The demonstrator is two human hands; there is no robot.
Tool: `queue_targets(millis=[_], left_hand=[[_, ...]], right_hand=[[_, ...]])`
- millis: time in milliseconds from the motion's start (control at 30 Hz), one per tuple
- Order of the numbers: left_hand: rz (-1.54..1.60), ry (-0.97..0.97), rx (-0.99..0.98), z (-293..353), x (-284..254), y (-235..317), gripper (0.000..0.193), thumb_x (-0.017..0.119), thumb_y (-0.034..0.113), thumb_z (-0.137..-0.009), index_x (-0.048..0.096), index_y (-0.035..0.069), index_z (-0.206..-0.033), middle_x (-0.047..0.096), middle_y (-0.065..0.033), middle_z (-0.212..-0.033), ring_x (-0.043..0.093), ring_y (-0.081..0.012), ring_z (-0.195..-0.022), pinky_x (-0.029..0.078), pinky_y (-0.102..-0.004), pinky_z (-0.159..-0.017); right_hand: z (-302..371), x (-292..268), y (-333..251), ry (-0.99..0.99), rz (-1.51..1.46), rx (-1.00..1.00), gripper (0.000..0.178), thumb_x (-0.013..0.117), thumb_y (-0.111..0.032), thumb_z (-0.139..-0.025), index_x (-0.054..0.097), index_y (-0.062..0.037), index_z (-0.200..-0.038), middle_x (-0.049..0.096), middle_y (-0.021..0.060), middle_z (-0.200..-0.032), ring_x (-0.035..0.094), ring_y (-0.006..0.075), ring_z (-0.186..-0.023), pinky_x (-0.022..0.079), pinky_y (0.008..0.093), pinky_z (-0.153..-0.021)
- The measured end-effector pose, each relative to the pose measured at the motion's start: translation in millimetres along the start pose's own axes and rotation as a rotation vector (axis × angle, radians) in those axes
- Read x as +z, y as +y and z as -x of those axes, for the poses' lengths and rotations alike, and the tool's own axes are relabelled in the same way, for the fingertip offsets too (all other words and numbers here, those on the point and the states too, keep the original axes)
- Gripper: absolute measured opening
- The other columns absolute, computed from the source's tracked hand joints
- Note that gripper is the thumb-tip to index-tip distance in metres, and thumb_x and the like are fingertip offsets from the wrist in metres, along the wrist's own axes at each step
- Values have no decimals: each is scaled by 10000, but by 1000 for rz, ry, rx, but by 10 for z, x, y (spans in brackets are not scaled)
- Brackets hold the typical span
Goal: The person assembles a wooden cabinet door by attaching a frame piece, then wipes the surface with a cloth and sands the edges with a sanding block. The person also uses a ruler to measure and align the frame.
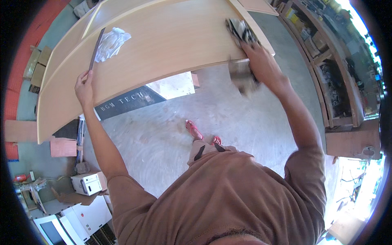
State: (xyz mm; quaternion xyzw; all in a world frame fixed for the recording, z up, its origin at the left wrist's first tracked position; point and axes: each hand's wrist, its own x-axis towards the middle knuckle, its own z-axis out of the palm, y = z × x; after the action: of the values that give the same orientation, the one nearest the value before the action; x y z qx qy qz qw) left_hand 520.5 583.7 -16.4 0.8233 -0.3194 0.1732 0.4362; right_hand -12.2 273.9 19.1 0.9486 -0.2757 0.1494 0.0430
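Note:
Before me lies a large pale wood panel (171, 41) with raised edge strips. A thin, flat dark strip (97, 49) is pinched at its near end by my left hand (84, 89), above the left part of the panel. Beside the strip a crumpled white cloth (112, 44) rests on the panel. My right hand (265, 65) is closed around a black-and-white patterned rag (241, 30) at the panel's right corner. A brownish, motion-smeared piece (243, 76) hangs below that hand, past the panel's edge; I cannot tell whether it belongs to the rag.
Under the panel's near edge is a dark lettered board (130, 100) on the concrete floor (155, 139). Wooden shelving (326, 61) with many items lines the right side. Cardboard boxes (41, 61) stand far left; white cabinet-like equipment (87, 216) and a small white box (86, 184) are lower left.

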Motion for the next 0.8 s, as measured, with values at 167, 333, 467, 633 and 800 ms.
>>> queue_targets(millis=[167, 333, 467, 633, 800], left_hand=[[54, -43, -153, 22, -3, 106, 451, 780, 405, -909, 736, 42, -1173, 679, -80, -889, 581, -136, -768, 478, -286, -709], [75, -33, -208, 63, 0, 254, 425, 787, 371, -911, 732, 30, -1158, 660, -53, -871, 553, -124, -749, 470, -287, -687], [63, -35, -243, 49, 10, 186, 413, 782, 360, -918, 728, 32, -1162, 659, -42, -841, 546, -111, -725, 460, -273, -658], [141, 53, -139, 90, 14, 125, 409, 782, 356, -919, 724, 31, -1160, 616, -12, -772, 494, -87, -662, 416, -260, -598], [214, 53, -266, 158, 14, 461, 444, 789, 358, -914, 704, 29, -1199, 562, 9, -741, 461, -91, -652, 395, -269, -589]], right_hand=[[1511, -389, 195, -558, -202, 404, 478, 564, 74, -802, 666, -26, -1259, 681, 264, -1109, 643, 432, -1076, 520, 487, -938], [1893, -748, 494, -222, -316, 903, 379, 522, -35, -931, 666, -20, -1281, 715, 257, -1083, 711, 373, -1036, 529, 425, -914], [1352, -1149, 340, 64, -306, 799, 335, 558, -114, -990, 679, -36, -1293, 737, 219, -1042, 742, 278, -948, 546, 382, -872], [375, -1367, 410, 521, -229, 292, 355, 578, -188, -1029, 656, -73, -1355, 737, 126, -1121, 699, 192, -994, 534, 333, -906], [-918, -1756, -288, 401, -643, 171, 415, 569, -248, -1048, 570, -56, -1416, 695, 146, -1214, 710, 219, -1006, 571, 346, -854]])
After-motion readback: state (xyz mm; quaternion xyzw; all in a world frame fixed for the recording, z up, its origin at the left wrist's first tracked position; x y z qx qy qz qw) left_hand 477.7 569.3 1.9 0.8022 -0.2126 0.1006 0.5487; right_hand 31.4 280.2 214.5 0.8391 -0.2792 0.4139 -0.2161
